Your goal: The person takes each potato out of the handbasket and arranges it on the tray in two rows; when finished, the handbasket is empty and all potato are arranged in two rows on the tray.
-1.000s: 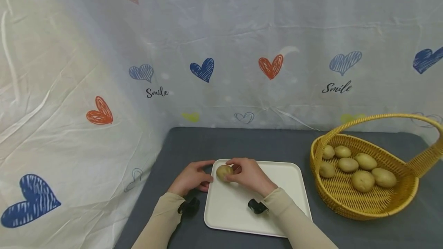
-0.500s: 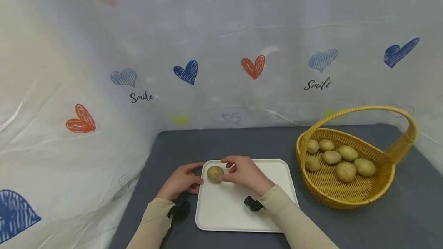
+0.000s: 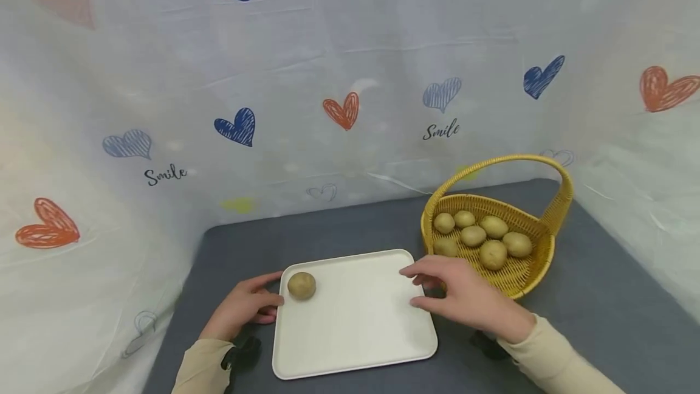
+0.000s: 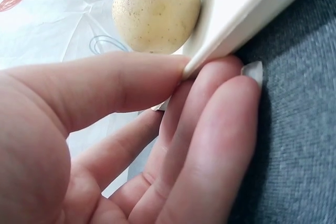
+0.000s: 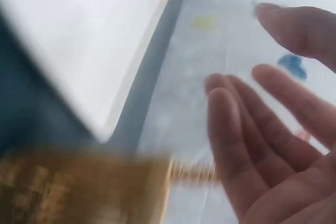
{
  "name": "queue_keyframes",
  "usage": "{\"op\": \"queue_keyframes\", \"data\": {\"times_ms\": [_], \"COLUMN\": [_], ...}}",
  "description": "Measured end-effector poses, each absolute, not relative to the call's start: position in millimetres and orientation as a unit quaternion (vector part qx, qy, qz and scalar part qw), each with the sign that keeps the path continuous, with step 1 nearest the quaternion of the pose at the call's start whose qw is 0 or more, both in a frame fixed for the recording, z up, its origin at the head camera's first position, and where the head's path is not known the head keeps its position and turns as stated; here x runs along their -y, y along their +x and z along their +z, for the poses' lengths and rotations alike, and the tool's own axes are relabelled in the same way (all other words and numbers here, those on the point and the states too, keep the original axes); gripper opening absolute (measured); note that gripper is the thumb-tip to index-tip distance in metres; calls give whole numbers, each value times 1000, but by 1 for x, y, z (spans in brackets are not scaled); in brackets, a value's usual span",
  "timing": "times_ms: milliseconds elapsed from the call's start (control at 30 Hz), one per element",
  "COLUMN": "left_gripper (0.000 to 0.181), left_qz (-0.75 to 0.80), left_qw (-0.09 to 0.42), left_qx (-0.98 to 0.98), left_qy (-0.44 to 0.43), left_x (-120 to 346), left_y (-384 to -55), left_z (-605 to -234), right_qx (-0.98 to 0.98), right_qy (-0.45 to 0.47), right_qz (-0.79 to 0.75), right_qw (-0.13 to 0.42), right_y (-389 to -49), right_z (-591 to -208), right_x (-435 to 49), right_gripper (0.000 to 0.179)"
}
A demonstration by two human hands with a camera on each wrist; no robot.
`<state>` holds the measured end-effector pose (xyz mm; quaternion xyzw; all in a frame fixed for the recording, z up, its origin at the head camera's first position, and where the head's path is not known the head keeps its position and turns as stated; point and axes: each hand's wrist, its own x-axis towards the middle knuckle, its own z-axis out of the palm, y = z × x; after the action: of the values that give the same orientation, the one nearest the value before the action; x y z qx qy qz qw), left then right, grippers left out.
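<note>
One potato (image 3: 302,286) lies in the far left corner of the white tray (image 3: 355,315). At the tray's left side my left hand (image 3: 240,307) pinches the rim; the left wrist view has the thumb (image 4: 131,80) on top of the rim and curled fingers (image 4: 223,124) against its outer side, right beside the potato. My right hand (image 3: 465,290) is over the tray's right edge, near the basket, fingers loosely bent and apart from the thumb, holding nothing. The yellow wicker basket (image 3: 527,275) stands to the right with several potatoes (image 3: 494,255), partly covered by this hand.
A tall arched handle (image 3: 505,160) rises over the basket. Dark grey cloth (image 3: 328,230) covers the table. Behind it hangs a pale curtain (image 3: 284,65) printed with hearts. In the right wrist view, the basket (image 5: 84,187) is blurred.
My right hand has let go of the potato in the tray and moved right toward the basket. The left hand stays at the tray's edge. The head view has turned right.
</note>
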<state>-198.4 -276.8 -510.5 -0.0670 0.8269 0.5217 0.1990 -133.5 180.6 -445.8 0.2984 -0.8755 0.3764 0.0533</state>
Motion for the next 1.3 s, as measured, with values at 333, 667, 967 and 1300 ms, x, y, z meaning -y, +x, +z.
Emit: {"op": "queue_keyframes", "data": {"times_ms": [333, 667, 967, 1300], "left_gripper": [80, 81, 82, 82], "left_qz": [515, 507, 514, 518], "left_qw": [208, 206, 214, 213], "left_qx": [-828, -833, -828, -826], "left_qy": [-76, -80, -68, -67], "left_x": [291, 286, 278, 282], "left_y": [-195, -199, -200, -200], "left_z": [-512, -511, -509, -512], "right_qx": [934, 954, 956, 961], "right_qy": [186, 182, 200, 201], "right_qz": [300, 237, 211, 189], "right_qw": [48, 15, 29, 29], "right_y": [-151, -173, -180, -188], "right_z": [-441, -450, -461, -463], "right_x": [-304, -329, -334, -330], "right_gripper": [51, 59, 54, 49]}}
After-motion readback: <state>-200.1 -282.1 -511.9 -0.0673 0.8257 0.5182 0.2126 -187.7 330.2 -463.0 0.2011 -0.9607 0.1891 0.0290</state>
